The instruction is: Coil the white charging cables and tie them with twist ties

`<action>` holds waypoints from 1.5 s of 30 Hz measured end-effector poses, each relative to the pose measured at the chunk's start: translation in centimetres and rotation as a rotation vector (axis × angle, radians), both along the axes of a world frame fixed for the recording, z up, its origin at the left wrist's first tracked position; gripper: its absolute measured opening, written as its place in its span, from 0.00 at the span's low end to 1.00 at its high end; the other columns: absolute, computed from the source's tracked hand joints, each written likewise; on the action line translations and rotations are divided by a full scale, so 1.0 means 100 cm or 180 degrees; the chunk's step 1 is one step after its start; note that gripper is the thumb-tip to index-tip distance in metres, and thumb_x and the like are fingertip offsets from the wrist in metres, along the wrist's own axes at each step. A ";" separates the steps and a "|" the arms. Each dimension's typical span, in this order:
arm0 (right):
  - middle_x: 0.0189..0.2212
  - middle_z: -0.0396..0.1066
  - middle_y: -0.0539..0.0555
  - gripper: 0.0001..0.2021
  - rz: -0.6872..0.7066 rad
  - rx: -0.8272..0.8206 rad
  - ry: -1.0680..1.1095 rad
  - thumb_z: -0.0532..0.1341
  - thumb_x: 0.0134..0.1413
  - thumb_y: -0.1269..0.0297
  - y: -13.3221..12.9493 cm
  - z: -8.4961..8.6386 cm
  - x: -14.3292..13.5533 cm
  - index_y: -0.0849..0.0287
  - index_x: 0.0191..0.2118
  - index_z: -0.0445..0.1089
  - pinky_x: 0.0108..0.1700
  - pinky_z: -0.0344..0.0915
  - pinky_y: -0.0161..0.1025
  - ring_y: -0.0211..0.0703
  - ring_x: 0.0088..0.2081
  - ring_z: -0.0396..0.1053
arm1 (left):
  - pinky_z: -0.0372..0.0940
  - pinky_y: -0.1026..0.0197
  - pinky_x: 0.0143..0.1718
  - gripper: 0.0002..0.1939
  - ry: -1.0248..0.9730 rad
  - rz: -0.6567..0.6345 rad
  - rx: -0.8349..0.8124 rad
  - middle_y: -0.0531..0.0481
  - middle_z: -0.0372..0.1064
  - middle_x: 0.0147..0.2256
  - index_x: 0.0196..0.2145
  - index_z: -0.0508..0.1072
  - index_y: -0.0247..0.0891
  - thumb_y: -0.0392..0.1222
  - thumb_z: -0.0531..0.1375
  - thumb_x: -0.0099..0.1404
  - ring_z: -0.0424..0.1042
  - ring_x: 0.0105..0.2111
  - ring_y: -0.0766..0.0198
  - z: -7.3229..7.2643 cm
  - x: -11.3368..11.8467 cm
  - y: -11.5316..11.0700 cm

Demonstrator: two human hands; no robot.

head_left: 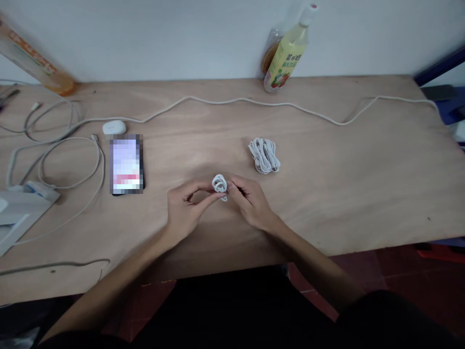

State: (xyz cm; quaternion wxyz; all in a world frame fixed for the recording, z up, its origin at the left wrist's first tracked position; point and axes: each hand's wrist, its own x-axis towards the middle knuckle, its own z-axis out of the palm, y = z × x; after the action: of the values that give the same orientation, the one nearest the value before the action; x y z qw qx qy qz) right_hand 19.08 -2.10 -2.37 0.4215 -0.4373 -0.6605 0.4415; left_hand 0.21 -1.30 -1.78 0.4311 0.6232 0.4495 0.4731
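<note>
A small coiled white cable [219,183] is held between my two hands, above the front half of the wooden table. My left hand [187,203] pinches the coil from the left, thumb below and index finger behind. From the other side my right hand [250,198] closes its thumb and fingers on the coil's right edge; its fingertips are partly hidden. Just beyond my right hand, a bundle of white cables [265,155], folded into loops, lies on the tabletop.
A phone [126,165] and a white earbud case [114,128] lie left. Loose cables [72,186] surround a white device [22,213]. A long white cord [240,100] crosses the table [363,179]. A yellow-labelled bottle [288,55] and an orange-labelled bottle [34,60] stand by the wall.
</note>
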 end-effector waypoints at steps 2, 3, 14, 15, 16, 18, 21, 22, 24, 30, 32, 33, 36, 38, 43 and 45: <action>0.27 0.59 0.47 0.16 0.0018 0.0091 -0.0040 0.53 0.75 0.60 0.000 0.000 0.000 0.53 0.30 0.56 0.35 0.56 0.41 0.41 0.30 0.59 | 0.77 0.58 0.42 0.10 -0.0287 0.0002 -0.0519 0.49 0.86 0.33 0.33 0.86 0.41 0.46 0.79 0.59 0.83 0.34 0.59 0.003 0.003 0.001; 0.27 0.59 0.47 0.16 0.0013 0.0138 -0.0049 0.53 0.74 0.61 0.000 0.001 0.000 0.53 0.30 0.56 0.35 0.56 0.41 0.41 0.30 0.59 | 0.77 0.59 0.41 0.11 -0.0415 -0.0024 -0.0754 0.49 0.86 0.33 0.32 0.86 0.40 0.47 0.80 0.57 0.82 0.34 0.60 0.004 0.004 0.002; 0.26 0.60 0.47 0.19 -0.0106 0.0775 -0.0181 0.53 0.78 0.59 0.001 -0.004 -0.001 0.52 0.29 0.55 0.34 0.58 0.42 0.41 0.29 0.58 | 0.73 0.65 0.33 0.14 -0.1563 -0.0615 -0.2426 0.52 0.80 0.28 0.31 0.85 0.36 0.45 0.81 0.53 0.76 0.27 0.68 0.009 0.009 0.006; 0.26 0.60 0.47 0.19 -0.0114 0.0796 -0.0178 0.52 0.78 0.58 0.001 -0.004 -0.001 0.52 0.29 0.56 0.34 0.58 0.42 0.42 0.29 0.59 | 0.73 0.66 0.33 0.14 -0.1642 -0.0669 -0.2463 0.53 0.79 0.28 0.30 0.84 0.36 0.46 0.81 0.53 0.75 0.27 0.69 0.009 0.008 0.006; 0.26 0.60 0.47 0.20 -0.0124 0.0808 -0.0165 0.52 0.79 0.58 0.001 -0.004 -0.002 0.52 0.29 0.56 0.34 0.59 0.42 0.42 0.29 0.59 | 0.72 0.67 0.32 0.15 -0.1698 -0.0699 -0.2480 0.53 0.79 0.28 0.30 0.84 0.36 0.47 0.82 0.53 0.75 0.27 0.69 0.009 0.008 0.006; 0.26 0.61 0.48 0.20 -0.0157 0.0801 -0.0107 0.51 0.79 0.56 0.000 -0.005 -0.003 0.52 0.29 0.56 0.35 0.59 0.43 0.42 0.30 0.59 | 0.72 0.68 0.32 0.15 -0.1758 -0.0684 -0.2464 0.53 0.79 0.28 0.30 0.85 0.37 0.47 0.82 0.53 0.75 0.27 0.70 0.009 0.008 0.006; 0.26 0.62 0.48 0.20 -0.0214 0.0732 -0.0018 0.51 0.79 0.57 -0.003 -0.004 -0.004 0.52 0.30 0.58 0.35 0.60 0.43 0.42 0.30 0.60 | 0.72 0.68 0.33 0.14 -0.1783 -0.0600 -0.2377 0.53 0.79 0.28 0.30 0.85 0.37 0.45 0.82 0.53 0.76 0.28 0.69 0.009 0.007 0.007; 0.26 0.63 0.48 0.19 -0.0224 0.0705 0.0001 0.50 0.79 0.58 -0.003 -0.003 -0.004 0.52 0.30 0.59 0.35 0.60 0.43 0.42 0.30 0.61 | 0.72 0.68 0.33 0.14 -0.1773 -0.0575 -0.2364 0.53 0.80 0.28 0.30 0.85 0.37 0.45 0.82 0.53 0.76 0.28 0.69 0.009 0.008 0.007; 0.28 0.64 0.48 0.18 -0.0227 0.0648 0.0023 0.51 0.78 0.61 -0.004 -0.002 -0.003 0.53 0.31 0.61 0.36 0.60 0.43 0.41 0.30 0.62 | 0.73 0.67 0.34 0.14 -0.1727 -0.0525 -0.2345 0.51 0.81 0.29 0.30 0.85 0.37 0.45 0.82 0.53 0.77 0.29 0.67 0.010 0.008 0.007; 0.28 0.63 0.46 0.11 -0.0128 0.0485 0.0050 0.56 0.75 0.64 -0.002 0.002 0.000 0.53 0.35 0.65 0.34 0.58 0.40 0.39 0.29 0.61 | 0.71 0.66 0.36 0.15 -0.1644 -0.0428 -0.2233 0.51 0.80 0.30 0.30 0.85 0.36 0.46 0.81 0.53 0.75 0.30 0.68 0.009 0.007 0.009; 0.29 0.64 0.46 0.10 -0.0069 0.0451 0.0070 0.57 0.75 0.64 0.000 0.002 0.002 0.54 0.36 0.66 0.34 0.59 0.40 0.39 0.30 0.61 | 0.71 0.66 0.35 0.15 -0.1623 -0.0416 -0.2225 0.51 0.79 0.29 0.30 0.84 0.36 0.47 0.81 0.53 0.74 0.29 0.68 0.009 0.007 0.009; 0.29 0.64 0.46 0.10 -0.0047 0.0443 0.0072 0.57 0.75 0.64 0.000 0.002 0.002 0.54 0.36 0.66 0.35 0.59 0.40 0.39 0.30 0.61 | 0.71 0.65 0.35 0.15 -0.1619 -0.0409 -0.2226 0.52 0.79 0.29 0.30 0.84 0.36 0.46 0.82 0.53 0.74 0.29 0.68 0.009 0.007 0.009; 0.30 0.65 0.46 0.09 0.0042 0.0456 0.0048 0.57 0.75 0.64 0.001 0.003 0.005 0.53 0.37 0.67 0.36 0.60 0.40 0.40 0.31 0.62 | 0.71 0.66 0.34 0.15 -0.1640 -0.0413 -0.2276 0.52 0.78 0.28 0.29 0.84 0.36 0.47 0.82 0.52 0.73 0.29 0.69 0.011 0.007 0.009; 0.31 0.66 0.47 0.08 0.0102 0.0493 -0.0010 0.58 0.75 0.65 0.002 0.003 0.006 0.53 0.38 0.68 0.37 0.62 0.40 0.40 0.32 0.63 | 0.71 0.67 0.34 0.15 -0.1688 -0.0437 -0.2374 0.52 0.78 0.28 0.29 0.84 0.36 0.46 0.82 0.53 0.73 0.29 0.69 0.013 0.006 0.009; 0.35 0.73 0.51 0.07 0.0144 0.0727 -0.0284 0.57 0.76 0.66 0.004 -0.001 0.008 0.53 0.41 0.70 0.42 0.67 0.43 0.44 0.35 0.67 | 0.70 0.67 0.32 0.13 -0.1810 -0.0431 -0.2661 0.53 0.77 0.29 0.31 0.84 0.35 0.42 0.81 0.54 0.72 0.27 0.70 0.013 0.005 0.009; 0.37 0.74 0.52 0.08 0.0128 0.0908 -0.0390 0.57 0.76 0.66 0.004 -0.004 0.009 0.52 0.42 0.71 0.44 0.69 0.45 0.46 0.37 0.69 | 0.70 0.68 0.32 0.13 -0.1874 -0.0414 -0.2744 0.53 0.77 0.29 0.31 0.84 0.34 0.41 0.81 0.55 0.72 0.27 0.71 0.012 0.004 0.009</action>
State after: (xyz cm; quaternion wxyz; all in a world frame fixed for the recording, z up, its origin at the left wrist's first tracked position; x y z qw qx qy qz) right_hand 19.94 -1.68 -2.77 0.4292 -0.3859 -0.7496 0.3240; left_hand 0.63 -0.38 -0.53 0.7849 0.2565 0.4235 0.3725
